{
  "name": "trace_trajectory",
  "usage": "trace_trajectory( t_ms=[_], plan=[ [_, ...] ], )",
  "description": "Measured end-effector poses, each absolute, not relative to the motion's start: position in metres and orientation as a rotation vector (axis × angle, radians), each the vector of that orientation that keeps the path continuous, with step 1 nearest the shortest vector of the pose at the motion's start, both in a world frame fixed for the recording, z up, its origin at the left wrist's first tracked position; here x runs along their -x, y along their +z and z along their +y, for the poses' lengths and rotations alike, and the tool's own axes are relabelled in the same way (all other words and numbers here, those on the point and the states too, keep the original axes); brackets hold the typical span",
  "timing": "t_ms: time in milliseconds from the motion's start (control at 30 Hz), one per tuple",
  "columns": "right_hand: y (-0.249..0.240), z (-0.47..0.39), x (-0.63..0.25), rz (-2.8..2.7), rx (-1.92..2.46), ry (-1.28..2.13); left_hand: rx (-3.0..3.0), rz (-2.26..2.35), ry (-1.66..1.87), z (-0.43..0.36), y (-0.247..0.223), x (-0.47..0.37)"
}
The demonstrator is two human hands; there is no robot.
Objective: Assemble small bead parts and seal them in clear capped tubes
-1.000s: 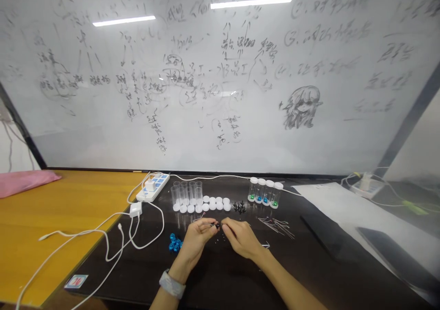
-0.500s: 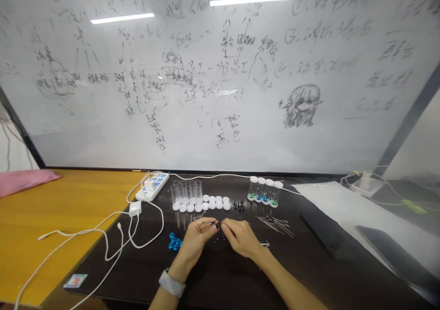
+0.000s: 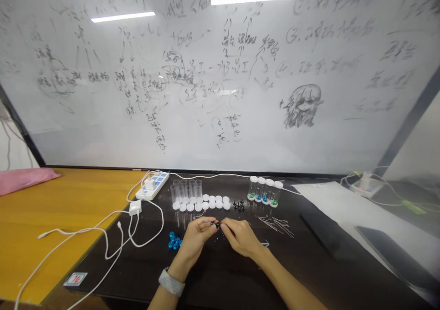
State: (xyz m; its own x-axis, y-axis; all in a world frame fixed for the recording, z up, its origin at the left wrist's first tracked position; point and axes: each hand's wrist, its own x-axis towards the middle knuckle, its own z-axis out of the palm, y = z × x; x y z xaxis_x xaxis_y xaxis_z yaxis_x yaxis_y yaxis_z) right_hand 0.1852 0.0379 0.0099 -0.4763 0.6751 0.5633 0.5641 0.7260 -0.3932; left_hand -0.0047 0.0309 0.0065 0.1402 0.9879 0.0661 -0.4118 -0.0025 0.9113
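My left hand (image 3: 198, 235) pinches a small black part (image 3: 215, 225) between thumb and fingers. Close against it, my right hand (image 3: 240, 237) has its fingertips pinched together at the part's right side; anything held there is too small to make out. Tiny pale bits (image 3: 220, 236) lie on the dark table below the fingertips. Blue shiny pieces (image 3: 174, 241) are clustered left of my left wrist. Beyond the hands lie several white caps (image 3: 216, 203) and a bunch of black pronged parts (image 3: 239, 205). Thin wires (image 3: 277, 225) are spread right of my right hand.
Clear open tubes (image 3: 187, 193) stand at the back, left of the caps. Capped tubes (image 3: 264, 192) with green and blue pieces stand back right. White cables (image 3: 106, 236) run from a power strip (image 3: 153, 186) on the left. A dark phone-like slab (image 3: 395, 255) lies on white paper (image 3: 343, 204).
Both hands stay almost in place, still meeting at the small black part. The objects on the table have not visibly moved.
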Motion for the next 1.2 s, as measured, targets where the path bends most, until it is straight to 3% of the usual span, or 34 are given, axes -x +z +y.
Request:
trace_trajectory(
  t_ms=[1200],
  plan=[
    [0.0147, 0.0344, -0.1857, -2.183, 0.969, 0.209, -1.024, 0.782, 1.294, 0.0306, 0.0091, 0.0049]
  ],
)
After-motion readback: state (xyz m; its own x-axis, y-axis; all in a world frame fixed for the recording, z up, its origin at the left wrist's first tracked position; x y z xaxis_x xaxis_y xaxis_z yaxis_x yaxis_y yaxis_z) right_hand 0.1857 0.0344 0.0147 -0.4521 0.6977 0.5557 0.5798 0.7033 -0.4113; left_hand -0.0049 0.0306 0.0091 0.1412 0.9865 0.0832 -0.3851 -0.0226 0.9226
